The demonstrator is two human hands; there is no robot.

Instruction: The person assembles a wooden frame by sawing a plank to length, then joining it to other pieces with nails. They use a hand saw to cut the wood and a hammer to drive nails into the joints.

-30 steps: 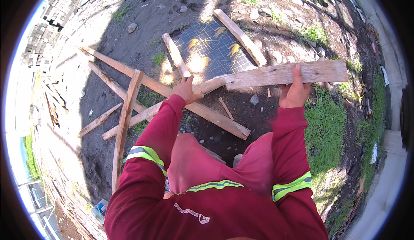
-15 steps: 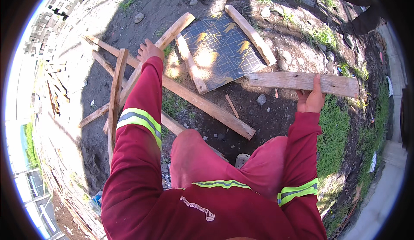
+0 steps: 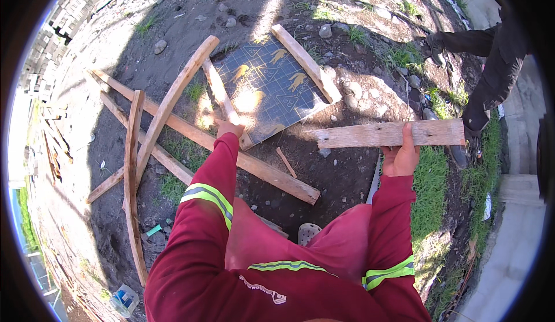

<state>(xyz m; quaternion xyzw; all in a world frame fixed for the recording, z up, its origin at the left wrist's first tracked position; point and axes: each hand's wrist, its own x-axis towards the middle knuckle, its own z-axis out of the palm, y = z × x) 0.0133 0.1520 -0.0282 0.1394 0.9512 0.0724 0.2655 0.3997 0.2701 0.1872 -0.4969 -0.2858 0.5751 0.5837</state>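
Observation:
A short, weathered wooden board (image 3: 347, 137) lies level across my right hand (image 3: 400, 159), whose thumb is on top and fingers are beneath it. My left hand (image 3: 231, 129) is at the lower part of a wooden strip (image 3: 217, 88); its fingers are mostly hidden, so I cannot see if they grip it. That strip lies along the left edge of a dark panel (image 3: 289, 99) with a printed grid and gold figures. Another wooden strip (image 3: 306, 63) lies along the panel's right edge.
Several long timbers cross on the dirt to the left, among them a curved timber (image 3: 173, 93), an upright-looking plank (image 3: 133, 166) and a long beam (image 3: 272, 174). A person's dark-trousered leg (image 3: 491, 79) stands at the upper right. Stones and grass patches (image 3: 430, 189) surround the spot.
My left hand has left the curved timber and moved right to the strip on the panel. My right hand still holds the board. The other person's legs show more fully.

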